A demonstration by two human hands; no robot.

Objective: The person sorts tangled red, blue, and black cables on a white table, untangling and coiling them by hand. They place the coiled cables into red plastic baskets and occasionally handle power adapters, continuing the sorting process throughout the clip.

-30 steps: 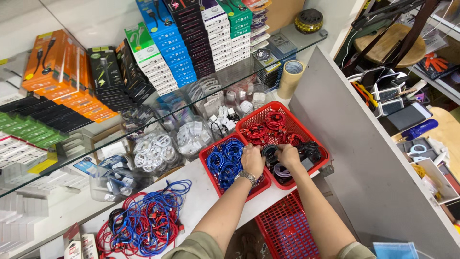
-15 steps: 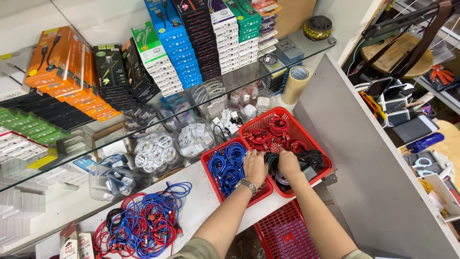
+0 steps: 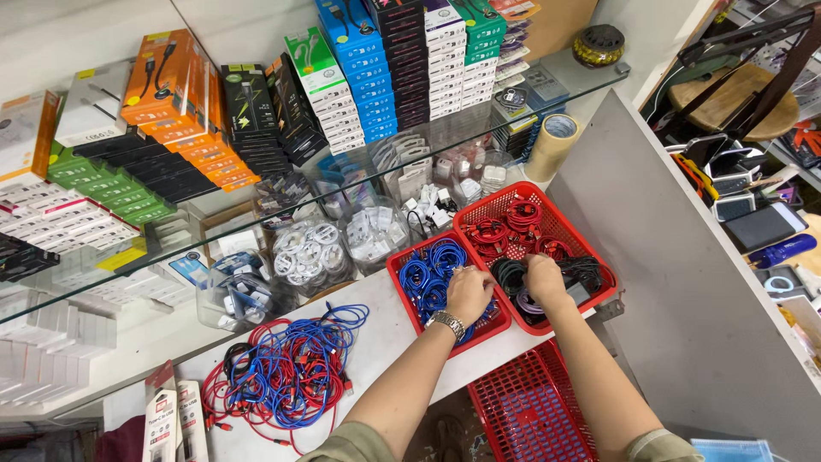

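Observation:
My left hand point(image 3: 469, 293), with a metal watch on the wrist, rests with curled fingers on the coiled blue cables point(image 3: 432, 275) in a small red basket point(image 3: 402, 272). What its fingers hold is hidden. My right hand point(image 3: 546, 279) is closed on a coil of black cable point(image 3: 511, 275) in the larger red basket point(image 3: 599, 299) beside it. That basket also holds red cable coils point(image 3: 513, 221) at the back and more black cables point(image 3: 586, 272) on the right.
A tangled heap of blue and red cables point(image 3: 286, 372) lies on the white counter point(image 3: 389, 329) at the left. An empty red basket point(image 3: 530, 411) sits below the counter. A glass shelf point(image 3: 256, 218) carries stacked boxes, and a grey partition point(image 3: 676, 257) stands at the right.
Both hands have drawn slightly toward me. My left hand has shifted from the large basket onto the blue cables, while my right hand stays on the black coils.

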